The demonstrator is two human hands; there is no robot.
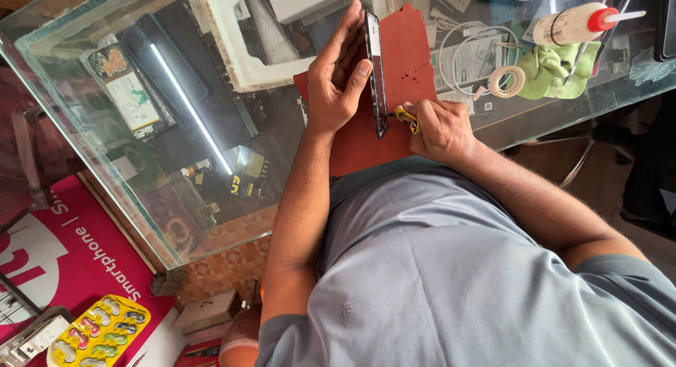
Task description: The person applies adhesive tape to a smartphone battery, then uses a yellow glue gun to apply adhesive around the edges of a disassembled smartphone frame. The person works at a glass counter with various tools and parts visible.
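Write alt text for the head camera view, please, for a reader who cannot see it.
A person's left hand holds a slim black smartphone on edge over a red work mat, while the right hand presses a small yellow-handled tool to its lower end, on a glass counter.

My fingers have bare red mat to the right of the phone; farther right, cable, tape roll and green cloth crowd the counter.

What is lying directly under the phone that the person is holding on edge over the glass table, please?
A red mat lies on the glass table under the phone. The hands cover parts of the mat.
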